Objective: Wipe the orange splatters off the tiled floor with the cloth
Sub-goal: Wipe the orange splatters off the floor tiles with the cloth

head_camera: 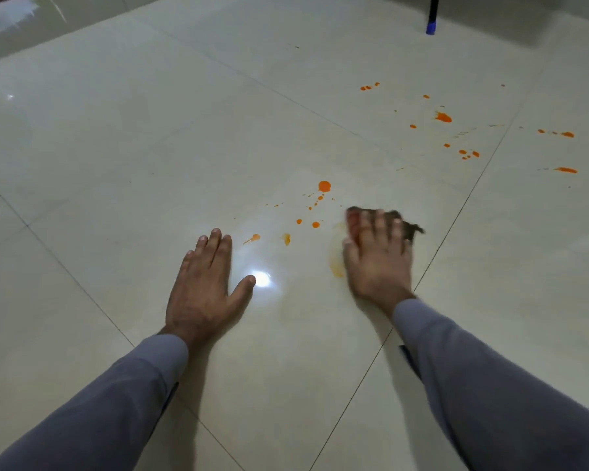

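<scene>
Right grip (376,253) flat on cloth (407,226)

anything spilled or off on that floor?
Yes: orange splatters dot the tiled floor, more farther right. A faint yellowish smear sits beside the right hand, which presses the cloth.

The right hand (376,256) is smeared with motion blur and covers most of the dark cloth (409,227), so how its fingers (378,222) lie on it cannot be told, while the black pole with a blue tip (432,18) and both grey sleeves (490,385) run out of frame.
</scene>
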